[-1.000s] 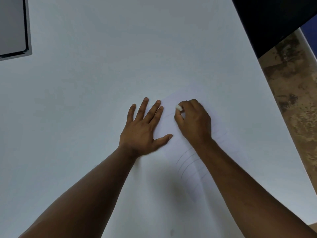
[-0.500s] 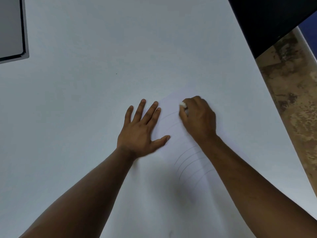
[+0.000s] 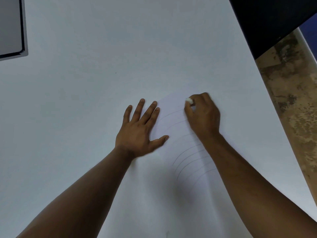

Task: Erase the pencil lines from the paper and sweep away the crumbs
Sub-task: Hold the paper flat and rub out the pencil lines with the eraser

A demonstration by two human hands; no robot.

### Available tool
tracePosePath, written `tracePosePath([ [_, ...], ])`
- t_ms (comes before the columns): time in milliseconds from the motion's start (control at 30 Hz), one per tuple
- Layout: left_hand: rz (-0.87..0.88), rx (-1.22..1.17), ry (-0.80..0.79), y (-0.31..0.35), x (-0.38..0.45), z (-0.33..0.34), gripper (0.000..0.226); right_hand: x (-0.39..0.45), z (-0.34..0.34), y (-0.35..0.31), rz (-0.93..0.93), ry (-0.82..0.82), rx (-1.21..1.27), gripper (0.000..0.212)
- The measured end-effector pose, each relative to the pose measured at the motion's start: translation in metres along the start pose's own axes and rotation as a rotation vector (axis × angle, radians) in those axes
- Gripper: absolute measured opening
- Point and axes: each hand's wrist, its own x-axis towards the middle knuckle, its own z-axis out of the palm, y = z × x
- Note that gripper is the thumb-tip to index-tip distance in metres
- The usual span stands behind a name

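2 hands on paper (image 3: 171, 131): left hand (image 3: 139, 133) splayed flat, right hand (image 3: 202, 115) pinching eraser (image 3: 189, 100).

No text, label, brand, number or sign can be read anywhere in the view. The white sheet of paper (image 3: 173, 194) on the white bench (image 3: 85, 91) bears only curved grey pencil lines (image 3: 187, 162), which form no letters or figures.
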Motion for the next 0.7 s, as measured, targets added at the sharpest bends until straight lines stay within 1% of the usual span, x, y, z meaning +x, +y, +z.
tracePosePath([
  [67,0.002,0.005,-0.007,0.000,0.000,0.000,0.091,-0.014,0.006,-0.013,-0.128,-0.081,0.012,0.012],
  [100,0.003,0.008,-0.013,0.000,0.000,-0.001,0.091,-0.019,0.007,-0.015,-0.171,-0.100,0.006,0.012],
  [133,0.001,0.009,-0.014,0.000,0.001,-0.001,0.091,-0.018,0.007,-0.013,-0.172,-0.096,-0.006,0.012],
  [233,-0.004,0.005,-0.007,0.001,0.001,-0.001,0.092,-0.001,0.003,0.003,-0.030,0.014,-0.060,0.015],
  [300,-0.003,0.005,0.001,0.000,0.001,-0.001,0.091,0.008,0.002,0.009,0.003,0.049,-0.055,0.016],
  [333,-0.003,0.004,0.002,0.000,0.001,-0.001,0.091,0.007,0.002,0.006,-0.021,0.038,-0.034,0.015],
  [400,-0.005,0.004,-0.003,0.000,0.001,-0.001,0.091,-0.003,0.005,-0.004,-0.134,-0.035,0.005,0.012],
  [467,-0.002,0.005,-0.006,0.000,0.001,0.000,0.091,-0.014,0.006,-0.012,-0.244,-0.117,0.001,0.012],
  [500,0.000,0.002,-0.006,0.000,0.000,0.000,0.091,-0.013,0.005,-0.012,-0.259,-0.127,-0.018,0.012],
  [533,-0.001,0.000,-0.004,0.000,0.000,0.000,0.091,-0.007,0.004,-0.010,-0.239,-0.112,-0.041,0.013],
  [633,-0.003,0.000,0.001,0.000,0.000,0.000,0.091,0.024,0.000,0.001,-0.102,-0.051,-0.088,0.018],
  [700,-0.003,0.005,0.007,0.000,0.000,0.001,0.090,0.041,-0.001,0.010,-0.073,-0.064,-0.068,0.019],
])
